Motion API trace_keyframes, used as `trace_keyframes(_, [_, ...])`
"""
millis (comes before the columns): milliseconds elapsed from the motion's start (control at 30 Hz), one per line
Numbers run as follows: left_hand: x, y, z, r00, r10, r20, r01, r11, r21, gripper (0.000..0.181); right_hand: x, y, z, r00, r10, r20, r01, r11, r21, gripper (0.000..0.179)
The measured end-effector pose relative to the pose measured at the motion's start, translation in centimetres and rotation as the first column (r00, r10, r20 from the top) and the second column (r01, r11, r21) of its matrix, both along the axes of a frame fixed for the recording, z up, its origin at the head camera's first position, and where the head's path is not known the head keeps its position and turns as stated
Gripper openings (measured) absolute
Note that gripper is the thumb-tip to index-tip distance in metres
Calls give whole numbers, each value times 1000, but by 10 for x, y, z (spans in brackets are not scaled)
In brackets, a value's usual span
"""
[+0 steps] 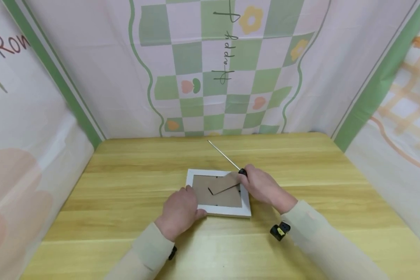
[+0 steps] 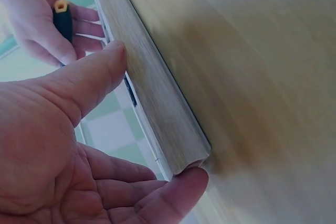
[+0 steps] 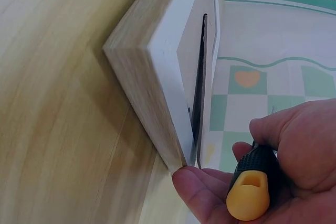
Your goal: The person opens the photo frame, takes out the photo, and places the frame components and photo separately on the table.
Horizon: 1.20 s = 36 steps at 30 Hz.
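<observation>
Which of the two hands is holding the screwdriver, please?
The right hand is: it holds the screwdriver by its black handle with the yellow end. The left hand has no tool and grips the white frame instead.

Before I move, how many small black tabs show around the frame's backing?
3 in the head view: a far-edge tab, a right-edge tab and a near-edge tab. The left hand partly covers the backing at its left, so another may be hidden.
</observation>
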<state>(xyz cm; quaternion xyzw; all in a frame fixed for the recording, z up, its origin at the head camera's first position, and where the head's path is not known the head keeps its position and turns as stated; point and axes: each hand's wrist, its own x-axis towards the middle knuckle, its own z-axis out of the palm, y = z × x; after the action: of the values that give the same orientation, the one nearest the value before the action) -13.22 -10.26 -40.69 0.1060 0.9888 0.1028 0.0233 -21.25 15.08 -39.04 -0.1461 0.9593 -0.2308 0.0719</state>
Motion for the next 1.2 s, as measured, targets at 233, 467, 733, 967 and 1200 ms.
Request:
trace_keyframes(233, [3, 4, -2, 1000, 5, 2, -5, 1000, 8, 88, -3, 1, -1, 1000, 10, -18, -10, 1000, 2, 26])
trace_keyframes(467, [5, 6, -2, 1000, 7, -16, -7, 1000, 5, 89, -5, 1, -3, 1000, 13, -15, -13, 1000, -2, 26])
trace_keyframes(733, [6, 6, -2, 999, 5, -39, -5, 1000, -12, 91, -6, 1, -3, 1000, 15, -9, -15, 1000, 1, 27])
trace_keyframes(967, [1, 6, -5, 998, 36, -45, -37, 999, -30, 104, -3, 5, -1, 999, 7, -32, -6, 999, 35, 26])
trace_keyframes(1200, [-6, 8, -8, 998, 67, -2, -67, 998, -4, 110, 8, 14, 11, 991, 41, -130, -27, 994, 109, 26])
